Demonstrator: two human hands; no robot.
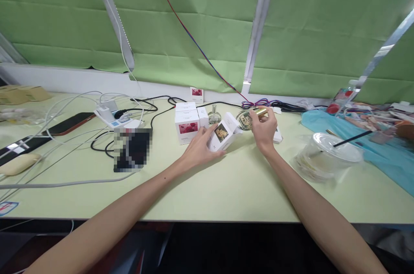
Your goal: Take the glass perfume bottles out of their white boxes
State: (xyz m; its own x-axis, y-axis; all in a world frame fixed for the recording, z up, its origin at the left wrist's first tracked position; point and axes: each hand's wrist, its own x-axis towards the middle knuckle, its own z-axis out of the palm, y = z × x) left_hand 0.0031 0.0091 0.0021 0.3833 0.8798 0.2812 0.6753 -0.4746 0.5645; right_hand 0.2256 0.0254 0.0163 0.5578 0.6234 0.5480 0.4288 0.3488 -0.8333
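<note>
My left hand (202, 147) is closed around a white box (221, 134) with a yellow flower picture; the box is tilted and its end flap stands up. In my right hand (264, 129) is a round, clear perfume bottle (244, 120) with a gold cap (260, 113), held by the cap end just right of the box. Another glass perfume bottle (214, 115) stands upright behind the box. Beside my left hand is a cluster of white boxes (187, 123) with a pink flower picture. Part of a white box (277, 135) shows behind my right wrist.
To the left are a power strip (124, 122), tangled cables, phones (71, 123) and a blurred dark object (132, 149). A lidded plastic cup (326, 157) with a black straw stands right, by a blue plastic sheet (371, 153). A small white card (196, 94) leans at the back.
</note>
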